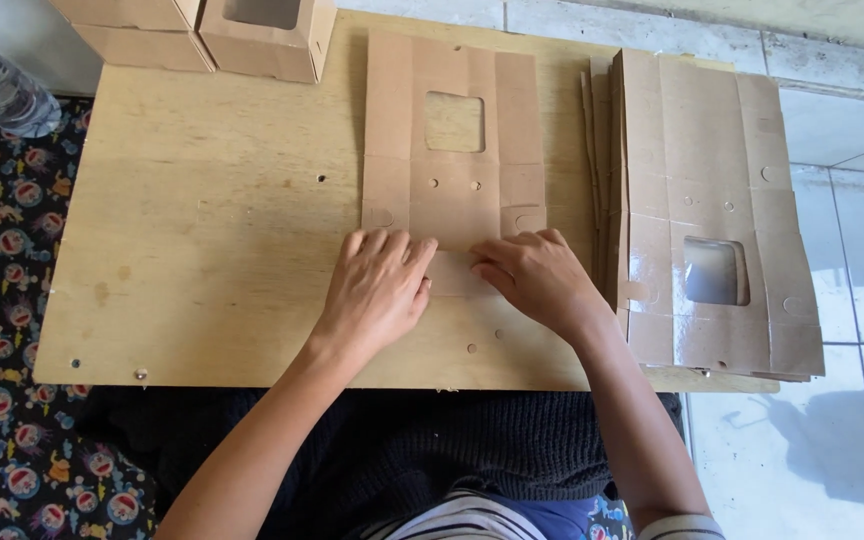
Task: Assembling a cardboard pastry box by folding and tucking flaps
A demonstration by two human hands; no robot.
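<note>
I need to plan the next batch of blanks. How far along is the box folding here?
Done: two folded boxes stand at the board's far edge. In hand: left hand and right hand press the near end of one flat blank. Left: a stack of flat blanks on the right, unfolded.

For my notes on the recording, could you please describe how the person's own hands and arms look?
Both the left hand and the right hand are bare, with no gloves, rings or watch visible. The forearms are uncovered; a striped sleeve edge shows at the right arm's lower end.
</note>
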